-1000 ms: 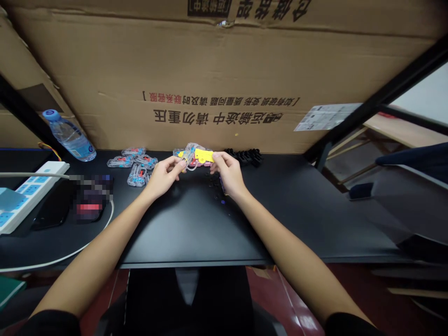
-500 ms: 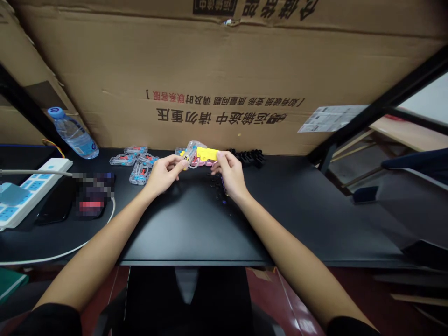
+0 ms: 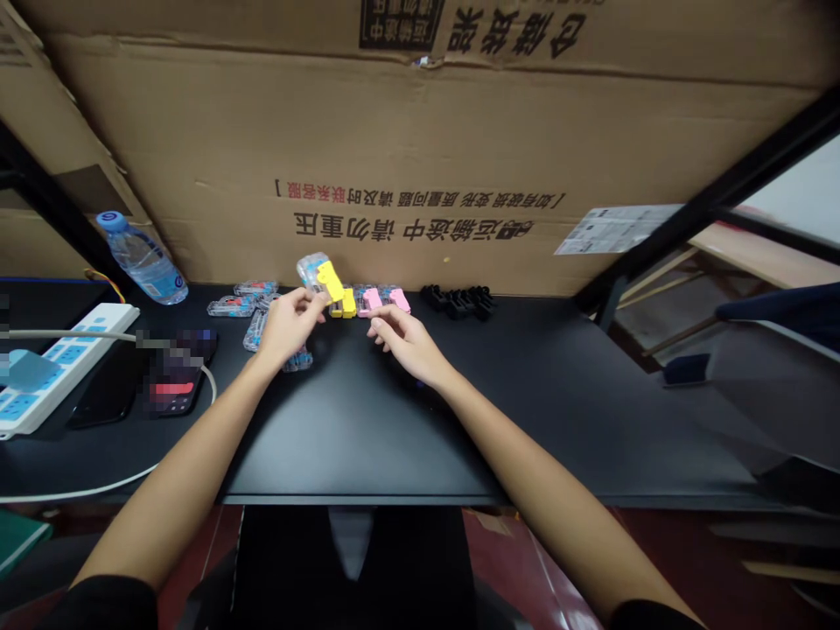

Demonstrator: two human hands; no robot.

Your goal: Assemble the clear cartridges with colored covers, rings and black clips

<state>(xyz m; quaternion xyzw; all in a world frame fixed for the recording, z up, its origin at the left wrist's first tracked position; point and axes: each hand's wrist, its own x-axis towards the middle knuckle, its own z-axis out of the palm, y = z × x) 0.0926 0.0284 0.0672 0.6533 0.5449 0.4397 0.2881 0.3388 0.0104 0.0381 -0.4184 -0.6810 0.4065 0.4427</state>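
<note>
My left hand (image 3: pixel 286 325) pinches a small clear and yellow plastic toy piece (image 3: pixel 321 278) and holds it above the black table (image 3: pixel 367 420). My right hand (image 3: pixel 402 341) hovers just right of it with its fingers loosely curled and nothing in them. Behind the hands, near the cardboard, lie another yellow piece (image 3: pixel 346 305) and two pink pieces (image 3: pixel 382 300). A heap of clear, blue and red pieces (image 3: pixel 253 303) lies just left of my left hand.
A big cardboard box (image 3: pixel 420 157) stands along the table's back edge. Black plastic parts (image 3: pixel 459 300) lie right of the pink pieces. At the left are a water bottle (image 3: pixel 141 260), a white power strip (image 3: pixel 59 367), a phone (image 3: pixel 171 378) and a white cable (image 3: pixel 98 486).
My right hand has let go of the yellow piece and dropped toward the table. My left hand has carried the piece to the left and tilted it up.
</note>
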